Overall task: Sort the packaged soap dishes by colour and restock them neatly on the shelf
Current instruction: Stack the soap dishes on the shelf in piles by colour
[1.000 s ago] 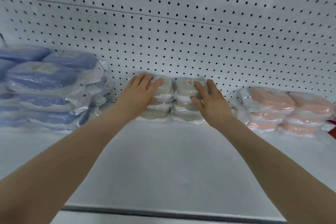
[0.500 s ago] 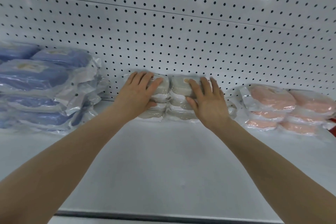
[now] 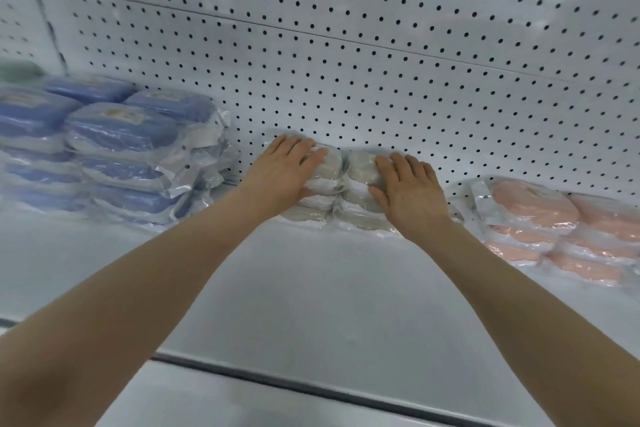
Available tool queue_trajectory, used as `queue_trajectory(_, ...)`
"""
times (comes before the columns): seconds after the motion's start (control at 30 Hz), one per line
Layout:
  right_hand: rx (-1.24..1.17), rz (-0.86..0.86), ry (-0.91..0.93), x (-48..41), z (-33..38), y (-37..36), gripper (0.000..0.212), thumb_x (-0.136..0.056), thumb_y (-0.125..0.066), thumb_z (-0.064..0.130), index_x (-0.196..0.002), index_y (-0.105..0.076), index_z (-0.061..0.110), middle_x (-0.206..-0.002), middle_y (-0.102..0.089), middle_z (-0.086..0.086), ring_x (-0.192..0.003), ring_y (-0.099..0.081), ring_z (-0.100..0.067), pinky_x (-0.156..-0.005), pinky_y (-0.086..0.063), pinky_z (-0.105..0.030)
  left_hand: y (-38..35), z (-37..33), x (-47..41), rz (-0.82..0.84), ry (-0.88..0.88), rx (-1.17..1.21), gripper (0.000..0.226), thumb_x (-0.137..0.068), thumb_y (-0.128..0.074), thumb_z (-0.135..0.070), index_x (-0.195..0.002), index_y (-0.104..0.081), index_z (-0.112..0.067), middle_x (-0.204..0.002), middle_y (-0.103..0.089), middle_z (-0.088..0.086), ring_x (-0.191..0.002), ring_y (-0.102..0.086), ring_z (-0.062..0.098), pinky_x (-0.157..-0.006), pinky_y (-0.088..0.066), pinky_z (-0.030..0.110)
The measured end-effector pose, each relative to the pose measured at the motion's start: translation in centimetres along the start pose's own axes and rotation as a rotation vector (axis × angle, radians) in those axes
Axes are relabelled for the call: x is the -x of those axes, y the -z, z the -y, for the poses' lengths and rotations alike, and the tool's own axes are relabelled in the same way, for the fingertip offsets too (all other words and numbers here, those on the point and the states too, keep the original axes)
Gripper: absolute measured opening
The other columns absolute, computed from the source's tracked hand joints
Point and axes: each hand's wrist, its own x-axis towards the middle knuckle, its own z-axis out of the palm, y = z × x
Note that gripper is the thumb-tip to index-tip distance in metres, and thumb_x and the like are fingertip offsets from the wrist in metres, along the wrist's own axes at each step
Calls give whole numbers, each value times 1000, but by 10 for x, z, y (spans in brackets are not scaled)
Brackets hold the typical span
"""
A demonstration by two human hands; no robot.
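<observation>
Two low stacks of grey packaged soap dishes [image 3: 341, 184] stand side by side against the pegboard at the back of the white shelf [image 3: 311, 288]. My left hand [image 3: 282, 175] lies flat on the left stack, fingers straight, thumb at its front. My right hand [image 3: 410, 189] rests flat on the right stack in the same way. Blue packaged soap dishes [image 3: 114, 149] are piled at the left. Pink packaged soap dishes [image 3: 554, 225] are stacked at the right.
A white pegboard [image 3: 346, 62] backs the shelf. The shelf's front edge [image 3: 311, 388] has a dark strip along it. A greenish package [image 3: 19, 71] shows blurred at the far left behind the blue pile.
Both hands stay on the grey stacks, almost unmoved. The view has swung, so more of the blue pile shows at the left.
</observation>
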Motion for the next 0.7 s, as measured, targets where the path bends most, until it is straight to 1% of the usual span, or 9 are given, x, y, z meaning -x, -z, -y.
queue_trajectory(0.07,0,-23,32,0,5,9,56,-97,-33,45,-135,-49,6,-129,-54,-18,-113,-53,-39,-96,-42,-49,15,-1,12,-48,12,-1,70,-72,-81,-29,-132,-53,-5,-129,-55,18,-122,-51,38,-108,-37,51)
queue_trajectory(0.17,-30,-112,91,1,23,24,55,-98,-35,42,-137,-47,5,-131,-52,-17,-116,-51,-39,-99,-40,-48,41,-5,38,-106,18,-4,64,-74,-79,-27,-130,-56,-7,-127,-57,14,-120,-52,35,-106,-37,46)
queue_trajectory(0.3,-98,-214,176,2,71,46,56,-99,-35,42,-139,-46,4,-132,-51,-20,-120,-49,-41,-101,-39,-49,65,7,84,-204,27,10,51,-85,-69,-27,-130,-57,-8,-129,-56,13,-124,-49,34,-107,-38,44)
queue_trajectory(0.37,-113,-257,222,-3,106,54,56,-99,-36,42,-141,-45,6,-135,-50,-20,-124,-47,-40,-103,-38,-49,76,27,110,-238,40,-1,50,-88,-65,-28,-132,-55,-7,-131,-54,14,-127,-46,34,-109,-36,44)
queue_trajectory(0.53,-169,-354,269,-29,205,67,58,-99,-42,43,-146,-41,9,-141,-46,-20,-131,-42,-41,-108,-35,-50,96,110,174,-288,153,-56,61,-89,-65,-33,-139,-47,-3,-138,-48,19,-134,-39,38,-111,-32,48)
queue_trajectory(0.63,-130,-402,303,-49,268,71,60,-97,-47,42,-147,-40,10,-144,-44,-21,-137,-37,-42,-110,-33,-51,102,178,209,-240,247,-111,79,-84,-72,-38,-144,-37,-2,-145,-40,22,-139,-31,40,-114,-27,50)
queue_trajectory(0.7,-72,-398,330,-64,304,71,66,-95,-54,43,-149,-37,9,-147,-41,-21,-141,-31,-41,-113,-29,-52,102,221,228,-176,281,-150,89,-80,-73,-46,-146,-32,-1,-148,-35,24,-140,-27,43,-114,-25,54)
